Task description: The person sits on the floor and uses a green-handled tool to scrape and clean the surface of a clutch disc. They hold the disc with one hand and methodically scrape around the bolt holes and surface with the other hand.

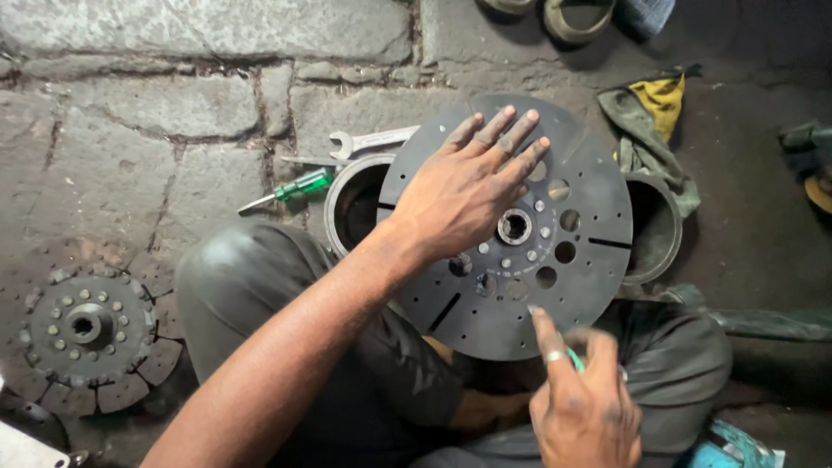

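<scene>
A dark round clutch disc [572,286] with a splined centre hub, several round holes and radial slots rests over my lap. My left hand [468,186] lies flat on its upper left face, fingers spread, holding nothing. My right hand [585,403] hovers at the disc's lower edge with the index finger pointing toward the plate. It pinches a small green thing, mostly hidden and blurred; a ring shows on one finger.
A second clutch disc [87,334] with segmented pads lies on the stone floor at left. A green-handled screwdriver [290,189] and a spanner [373,140] lie behind. Two metal rings [347,204] sit under the disc; a rag [650,113] lies at the right.
</scene>
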